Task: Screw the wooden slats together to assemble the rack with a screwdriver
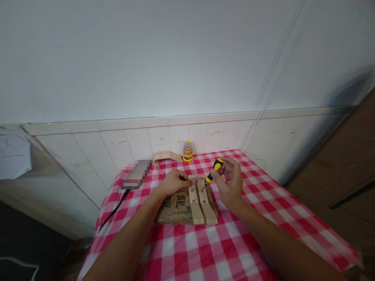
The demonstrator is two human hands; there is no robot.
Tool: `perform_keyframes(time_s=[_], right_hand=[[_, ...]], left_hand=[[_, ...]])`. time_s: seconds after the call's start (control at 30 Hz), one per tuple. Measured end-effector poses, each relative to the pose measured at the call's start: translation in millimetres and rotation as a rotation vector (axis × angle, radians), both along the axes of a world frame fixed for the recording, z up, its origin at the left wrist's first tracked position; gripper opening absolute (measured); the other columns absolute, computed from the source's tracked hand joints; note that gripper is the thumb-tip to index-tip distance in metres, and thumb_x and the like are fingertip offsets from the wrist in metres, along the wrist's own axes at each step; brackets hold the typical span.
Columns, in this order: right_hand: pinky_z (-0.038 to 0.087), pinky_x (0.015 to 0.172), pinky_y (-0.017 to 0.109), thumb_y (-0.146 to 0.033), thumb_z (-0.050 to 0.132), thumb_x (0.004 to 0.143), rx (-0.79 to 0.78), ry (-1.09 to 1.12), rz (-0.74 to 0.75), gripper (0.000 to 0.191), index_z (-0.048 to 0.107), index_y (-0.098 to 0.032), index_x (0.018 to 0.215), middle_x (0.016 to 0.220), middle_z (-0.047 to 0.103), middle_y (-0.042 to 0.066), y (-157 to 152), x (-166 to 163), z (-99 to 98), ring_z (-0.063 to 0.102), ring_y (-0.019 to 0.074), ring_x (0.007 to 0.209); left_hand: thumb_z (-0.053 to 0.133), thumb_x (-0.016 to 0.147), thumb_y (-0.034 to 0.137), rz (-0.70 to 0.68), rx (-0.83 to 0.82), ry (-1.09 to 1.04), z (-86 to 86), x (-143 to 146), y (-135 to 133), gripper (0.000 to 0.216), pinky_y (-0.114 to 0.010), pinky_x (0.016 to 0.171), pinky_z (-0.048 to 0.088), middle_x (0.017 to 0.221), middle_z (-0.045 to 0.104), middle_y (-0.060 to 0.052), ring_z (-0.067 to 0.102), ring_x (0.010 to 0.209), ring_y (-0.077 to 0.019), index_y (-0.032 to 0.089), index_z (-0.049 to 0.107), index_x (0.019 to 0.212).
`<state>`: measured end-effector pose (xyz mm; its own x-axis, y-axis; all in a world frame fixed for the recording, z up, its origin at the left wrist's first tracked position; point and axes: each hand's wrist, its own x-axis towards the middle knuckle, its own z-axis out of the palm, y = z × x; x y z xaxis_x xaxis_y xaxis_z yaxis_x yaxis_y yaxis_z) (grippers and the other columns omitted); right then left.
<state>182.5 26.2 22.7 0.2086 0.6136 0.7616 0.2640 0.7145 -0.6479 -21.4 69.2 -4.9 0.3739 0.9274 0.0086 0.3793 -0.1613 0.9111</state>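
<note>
A yellow and black screwdriver (216, 167) is gripped in my right hand (231, 181), tilted, its tip down at a hole in the right of two curved light-wood pieces (208, 210). My left hand (174, 182) has its thumb and fingers closed at the upper end of the left wooden piece (197, 212), where dark metal fittings show. Both pieces lie side by side across a flat brown packet (175, 216) with dark printed characters. A short crosswise wooden part (192, 177) sits at their far end, partly covered by my left hand.
A red-and-white checked cloth (175, 249) covers the table. Against the wall stand another curved wooden piece (166, 156) and a clear case with yellow lid and base (188, 151). A blurred-out rectangular object (137, 175) with a black cable (115, 208) lies left.
</note>
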Motion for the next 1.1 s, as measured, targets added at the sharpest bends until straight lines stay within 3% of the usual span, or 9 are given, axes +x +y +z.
perform_keyframes(time_s=[0.53, 0.8, 1.1], right_hand=[[0.048, 0.06, 0.029, -0.021, 0.064, 0.088, -0.023, -0.126, 0.186, 0.032, 0.049, -0.025, 0.116, 0.08, 0.062, -0.001, -18, -13, -8.1, 0.057, 0.0156, 0.066], [0.05, 0.06, 0.028, -0.019, 0.065, 0.088, -0.024, -0.157, 0.194, 0.033, 0.05, -0.026, 0.118, 0.084, 0.063, 0.001, -17, -11, -11.0, 0.058, 0.0156, 0.067], [0.054, 0.067, 0.031, -0.018, 0.061, 0.09, 0.006, -0.272, 0.218, 0.041, 0.054, -0.026, 0.129, 0.095, 0.067, 0.004, -21, -11, -7.2, 0.063, 0.0167, 0.074]], left_hand=[[0.074, 0.068, 0.042, -0.005, -0.028, -0.021, -4.9, -1, 5, 0.03, -0.024, 0.053, 0.033, 0.057, 0.055, 0.003, 0.044, 0.052, -0.0099, 0.012, 0.071, 0.07], [0.073, 0.069, 0.04, -0.011, -0.006, -0.005, -3.5, -1, 5, 0.028, -0.024, 0.052, 0.03, 0.054, 0.05, 0.004, 0.04, 0.051, -0.0087, 0.012, 0.069, 0.066], [0.074, 0.069, 0.044, -0.009, 0.007, -0.024, -1.7, 0, 3, 0.032, -0.024, 0.055, 0.034, 0.058, 0.058, 0.001, 0.047, 0.055, -0.0114, 0.012, 0.072, 0.069]])
